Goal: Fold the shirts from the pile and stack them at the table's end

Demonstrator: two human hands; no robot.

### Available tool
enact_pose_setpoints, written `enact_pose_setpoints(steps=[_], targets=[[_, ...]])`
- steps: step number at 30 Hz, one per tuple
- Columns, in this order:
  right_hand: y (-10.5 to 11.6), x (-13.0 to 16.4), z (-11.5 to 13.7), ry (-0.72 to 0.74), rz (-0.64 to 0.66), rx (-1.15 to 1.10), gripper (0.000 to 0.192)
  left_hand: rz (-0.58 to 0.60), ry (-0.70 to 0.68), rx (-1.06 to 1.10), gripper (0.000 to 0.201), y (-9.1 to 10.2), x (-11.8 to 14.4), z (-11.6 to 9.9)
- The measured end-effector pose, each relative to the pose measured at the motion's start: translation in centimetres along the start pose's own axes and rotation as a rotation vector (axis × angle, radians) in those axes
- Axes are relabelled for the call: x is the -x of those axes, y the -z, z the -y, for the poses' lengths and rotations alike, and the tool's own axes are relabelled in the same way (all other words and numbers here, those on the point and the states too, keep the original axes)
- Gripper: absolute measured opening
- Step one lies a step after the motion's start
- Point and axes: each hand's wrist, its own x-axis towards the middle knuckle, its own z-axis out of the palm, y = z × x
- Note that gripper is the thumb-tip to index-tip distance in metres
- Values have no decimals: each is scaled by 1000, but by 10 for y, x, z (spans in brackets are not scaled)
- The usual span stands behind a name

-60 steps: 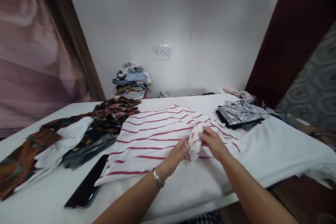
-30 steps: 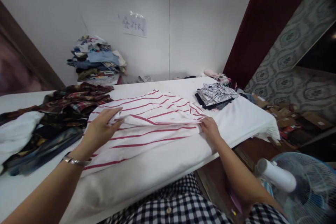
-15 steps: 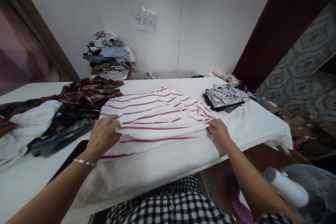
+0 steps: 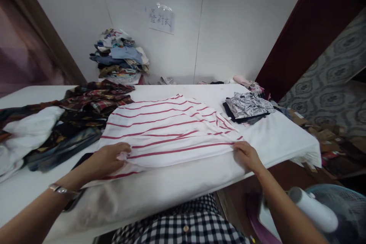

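A white shirt with red stripes [image 4: 168,129] lies spread on the white table [image 4: 177,187] in front of me. My left hand [image 4: 107,158] pinches its near left edge, and a silver bracelet sits on that wrist. My right hand [image 4: 247,154] grips the near right edge of the same fold. The fold runs straight between my two hands, close to the table's front edge.
A heap of dark plaid and white clothes [image 4: 57,122] covers the table's left side. A folded black-and-white patterned garment [image 4: 247,106] lies at the right. A tall pile of clothes [image 4: 120,57] stands by the back wall. A fan [image 4: 328,209] is at the lower right, and a dark flat object [image 4: 81,160] lies under my left wrist.
Both hands have drawn the shirt's folded edge toward me, so the fold now lies nearer the table's front edge. The shirt looks flatter than before.
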Motion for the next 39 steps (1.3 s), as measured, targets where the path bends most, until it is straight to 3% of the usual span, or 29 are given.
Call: enact_pose_setpoints(steps=[4, 7, 10, 13, 15, 19, 23, 29, 34, 37, 39], targets=[[2, -11, -2, -116, -138, 148, 27, 80, -7, 181, 32, 4, -39, -56], [5, -18, -7, -192, -127, 273, 33, 145, -78, 207, 36, -25, -78, -108], [11, -21, -11, -273, -27, 339, 36, 149, -38, 174, 44, -64, -117, -150], [16, -22, -11, -348, 16, 357, 36, 157, -17, 140, 42, -94, -147, -178], [18, -24, -11, -393, 20, 332, 33, 173, -28, 140, 32, -102, -163, -188], [20, -34, -13, -456, -15, 152, 26, 148, 2, 169, 30, -97, -193, -191], [16, -56, -16, -418, -166, 25, 29, 103, 89, 150, 36, -92, -218, -178], [2, -66, -14, -378, -211, -119, 38, 206, 177, 110, 30, -109, -224, -157], [6, -38, -20, -450, -173, -233, 58, 220, 127, 111, 47, -90, -208, -145], [10, -28, -24, -532, -132, -194, 84, 70, -60, 36, 47, -72, -176, -145], [10, -27, -24, -541, -130, -171, 86, 1, -242, -13, 41, -67, -144, -146]])
